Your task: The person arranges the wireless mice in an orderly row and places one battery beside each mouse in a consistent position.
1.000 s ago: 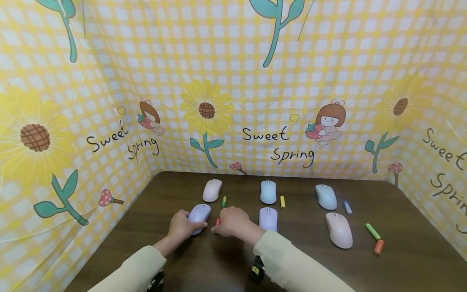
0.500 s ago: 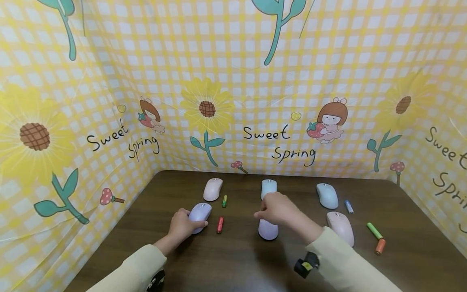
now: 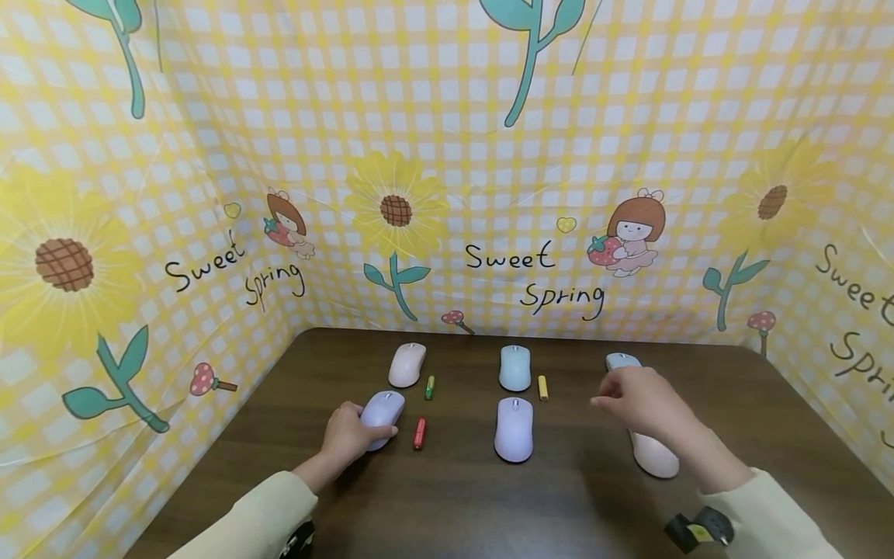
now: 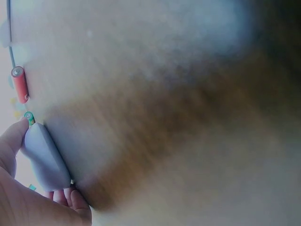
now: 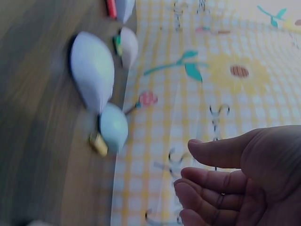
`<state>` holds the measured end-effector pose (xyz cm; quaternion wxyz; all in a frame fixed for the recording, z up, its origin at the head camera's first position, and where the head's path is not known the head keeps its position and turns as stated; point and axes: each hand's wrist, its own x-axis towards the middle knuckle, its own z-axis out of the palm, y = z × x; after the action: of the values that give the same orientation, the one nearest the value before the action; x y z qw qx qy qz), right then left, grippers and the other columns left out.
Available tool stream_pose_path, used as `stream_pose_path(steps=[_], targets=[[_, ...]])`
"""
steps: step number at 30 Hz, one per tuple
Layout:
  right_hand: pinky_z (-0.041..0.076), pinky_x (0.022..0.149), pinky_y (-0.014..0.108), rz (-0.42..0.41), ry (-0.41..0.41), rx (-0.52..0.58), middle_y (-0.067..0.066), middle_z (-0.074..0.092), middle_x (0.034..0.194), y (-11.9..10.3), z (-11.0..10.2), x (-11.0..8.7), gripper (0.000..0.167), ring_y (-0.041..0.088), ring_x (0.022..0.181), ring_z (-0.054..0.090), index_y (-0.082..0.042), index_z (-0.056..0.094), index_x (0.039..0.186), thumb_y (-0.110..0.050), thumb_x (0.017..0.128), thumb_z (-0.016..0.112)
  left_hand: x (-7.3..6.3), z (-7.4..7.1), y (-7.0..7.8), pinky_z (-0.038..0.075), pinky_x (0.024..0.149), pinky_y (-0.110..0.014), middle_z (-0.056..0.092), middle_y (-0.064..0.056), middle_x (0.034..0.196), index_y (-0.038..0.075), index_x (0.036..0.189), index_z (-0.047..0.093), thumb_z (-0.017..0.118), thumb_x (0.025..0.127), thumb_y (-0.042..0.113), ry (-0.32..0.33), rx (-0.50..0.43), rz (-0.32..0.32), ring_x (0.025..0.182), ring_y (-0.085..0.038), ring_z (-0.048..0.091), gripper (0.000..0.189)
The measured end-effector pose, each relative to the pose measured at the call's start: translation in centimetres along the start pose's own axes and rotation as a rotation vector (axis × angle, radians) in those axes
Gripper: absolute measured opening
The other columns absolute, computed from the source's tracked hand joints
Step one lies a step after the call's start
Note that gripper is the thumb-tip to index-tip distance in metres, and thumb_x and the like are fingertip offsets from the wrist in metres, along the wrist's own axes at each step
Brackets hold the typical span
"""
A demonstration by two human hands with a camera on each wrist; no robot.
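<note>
At the front left of the table, my left hand grips a lavender computer mouse, thumb on its near right side and fingers round its left. In the left wrist view the mouse sits between thumb and fingertips. A red battery lies just right of it. My right hand, bent loosely with thumb and fingers apart, holds nothing. It hovers over the right side, partly covering a light blue mouse and a pale pink mouse. In the right wrist view the palm of this hand shows.
Mid-table, a lavender mouse lies before a light blue mouse, with a yellow battery beside. A pink mouse and a green-yellow battery lie back left. A checkered cloth surrounds the table's back and sides.
My right hand has left the red battery and swept right past the middle mice to the right-hand ones, now hiding the batteries there. My left hand stays on its mouse.
</note>
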<state>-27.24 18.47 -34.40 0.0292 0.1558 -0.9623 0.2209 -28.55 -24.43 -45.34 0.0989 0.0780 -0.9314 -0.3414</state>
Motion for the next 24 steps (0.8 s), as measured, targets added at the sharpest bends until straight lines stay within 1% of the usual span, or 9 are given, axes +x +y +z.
stream_pose_path(steps=[4, 8, 13, 18, 21, 24], targets=[[0.05, 0.065, 0.042, 0.017, 0.018, -0.004, 0.002, 0.068, 0.083, 2.4, -1.0, -1.2, 0.018, 0.021, 0.076, 0.062, -0.005, 0.07, 0.087, -0.023, 0.086, 0.072, 0.0, 0.0, 0.0, 0.046, 0.077, -0.048, 0.058, -0.021, 0.094, -0.013, 0.101, 0.056, 0.089, 0.065, 0.03, -0.004, -0.003, -0.012, 0.087, -0.035, 0.055, 0.065], [0.05, 0.065, 0.044, 0.049, 0.018, 0.004, 0.004, 0.068, 0.085, 4.4, -1.7, -2.2, 0.022, 0.024, 0.077, 0.063, -0.003, 0.069, 0.088, -0.025, 0.087, 0.071, -0.1, -0.1, -0.1, 0.046, 0.078, -0.048, 0.058, -0.022, 0.095, -0.013, 0.102, 0.055, 0.089, 0.065, 0.03, -0.006, -0.006, -0.024, 0.088, -0.035, 0.055, 0.066], [0.051, 0.067, 0.046, 0.06, 0.033, 0.003, 0.004, 0.068, 0.085, 6.1, -2.1, -3.3, 0.023, 0.027, 0.079, 0.064, -0.002, 0.069, 0.091, -0.024, 0.087, 0.071, -0.2, -0.1, -0.3, 0.046, 0.078, -0.048, 0.058, -0.022, 0.095, -0.013, 0.102, 0.056, 0.089, 0.065, 0.03, -0.007, -0.004, -0.019, 0.088, -0.035, 0.055, 0.066], [0.05, 0.067, 0.047, 0.079, 0.054, -0.015, 0.003, 0.068, 0.085, 7.7, -2.4, -4.2, 0.022, 0.029, 0.08, 0.064, -0.005, 0.069, 0.089, -0.027, 0.088, 0.071, -0.2, -0.1, -0.2, 0.046, 0.078, -0.048, 0.058, -0.022, 0.096, -0.014, 0.102, 0.056, 0.089, 0.065, 0.03, -0.007, 0.0, -0.016, 0.088, -0.034, 0.056, 0.065], [0.049, 0.066, 0.047, 0.101, 0.045, -0.02, 0.003, 0.068, 0.084, 8.8, -2.7, -4.6, 0.024, 0.027, 0.078, 0.063, -0.004, 0.069, 0.089, -0.028, 0.088, 0.071, -0.2, -0.1, -0.2, 0.046, 0.078, -0.048, 0.058, -0.022, 0.096, -0.014, 0.102, 0.056, 0.089, 0.066, 0.029, -0.009, 0.0, -0.017, 0.089, -0.035, 0.055, 0.065], [0.049, 0.067, 0.05, 0.119, 0.04, -0.035, 0.004, 0.068, 0.084, 10.2, -2.9, -4.9, 0.025, 0.029, 0.079, 0.063, -0.003, 0.069, 0.089, -0.027, 0.087, 0.071, -0.3, -0.2, -0.1, 0.046, 0.078, -0.048, 0.058, -0.022, 0.096, -0.014, 0.102, 0.056, 0.089, 0.066, 0.03, -0.01, -0.001, -0.016, 0.088, -0.035, 0.055, 0.066]])
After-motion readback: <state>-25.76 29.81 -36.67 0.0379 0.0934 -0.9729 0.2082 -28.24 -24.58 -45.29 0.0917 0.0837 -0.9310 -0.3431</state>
